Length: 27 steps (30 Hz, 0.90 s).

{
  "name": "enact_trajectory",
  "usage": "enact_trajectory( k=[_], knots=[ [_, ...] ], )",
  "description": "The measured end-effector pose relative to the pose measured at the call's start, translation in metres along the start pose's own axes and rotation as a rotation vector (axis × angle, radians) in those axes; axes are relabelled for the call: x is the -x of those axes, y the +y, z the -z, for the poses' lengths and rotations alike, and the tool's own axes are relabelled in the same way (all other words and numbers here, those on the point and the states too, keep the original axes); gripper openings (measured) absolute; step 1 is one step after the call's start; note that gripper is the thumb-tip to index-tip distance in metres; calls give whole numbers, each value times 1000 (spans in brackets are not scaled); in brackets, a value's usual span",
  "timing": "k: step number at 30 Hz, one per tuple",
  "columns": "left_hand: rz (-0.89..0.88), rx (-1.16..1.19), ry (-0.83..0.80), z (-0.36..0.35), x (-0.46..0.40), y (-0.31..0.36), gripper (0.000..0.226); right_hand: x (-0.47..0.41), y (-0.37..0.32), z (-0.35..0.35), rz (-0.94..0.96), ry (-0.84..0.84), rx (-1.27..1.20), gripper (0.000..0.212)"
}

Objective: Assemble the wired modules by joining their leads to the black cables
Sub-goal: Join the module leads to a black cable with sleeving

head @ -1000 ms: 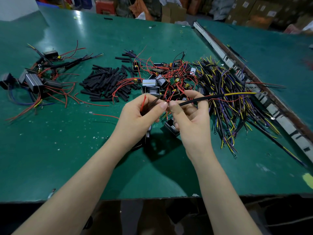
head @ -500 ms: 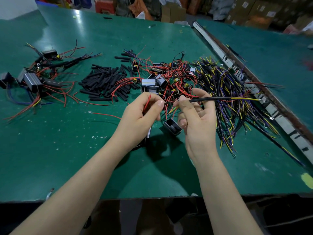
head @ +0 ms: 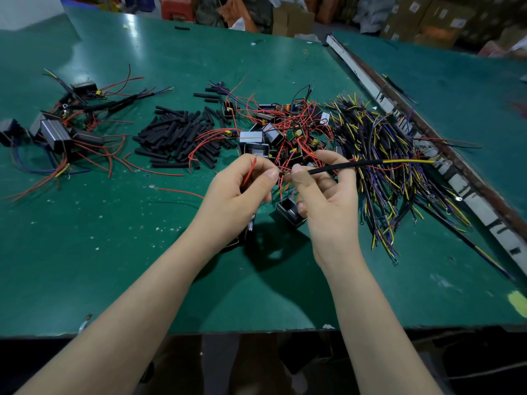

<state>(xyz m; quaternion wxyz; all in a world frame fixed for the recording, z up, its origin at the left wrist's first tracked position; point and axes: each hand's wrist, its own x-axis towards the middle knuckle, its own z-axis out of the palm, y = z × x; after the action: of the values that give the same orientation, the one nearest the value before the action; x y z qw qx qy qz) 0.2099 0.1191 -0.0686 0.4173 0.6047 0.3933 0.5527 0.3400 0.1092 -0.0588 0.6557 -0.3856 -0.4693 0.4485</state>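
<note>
Above the green table [head: 142,266], the left hand [head: 239,195] pinches a red lead [head: 249,172] and the right hand [head: 328,192] pinches a black cable [head: 342,166], their tips apparently meeting. Beyond lie tangled modules [head: 273,135], cables [head: 379,155] and black sleeves [head: 174,135].

Two bare forearms are showing from the bottom edge, with no sleeves covering them as far as they are reaching into view. The left hand [head: 242,192] and the right hand [head: 328,201] are wearing no gloves, rings or wristbands. The fingernails [head: 272,175] are looking short and unpainted. Below the table edge everything is lying too dark to tell.
</note>
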Motion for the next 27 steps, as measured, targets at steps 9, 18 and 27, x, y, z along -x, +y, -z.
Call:
enact_trajectory(
  k=[9, 18, 27],
  knots=[
    [-32, -18, -1, -1, 1, 3, 7, 0, 2, -1, -1, 0, -5, 28],
    [19, 19, 47, -1, 1, 6, 14, 0, 4, -1, 14, -33, 13, 29],
    [145, 117, 76, 1, 1, 13, 20, 2, 3, -4, 14, -72, 15, 32]
  ],
)
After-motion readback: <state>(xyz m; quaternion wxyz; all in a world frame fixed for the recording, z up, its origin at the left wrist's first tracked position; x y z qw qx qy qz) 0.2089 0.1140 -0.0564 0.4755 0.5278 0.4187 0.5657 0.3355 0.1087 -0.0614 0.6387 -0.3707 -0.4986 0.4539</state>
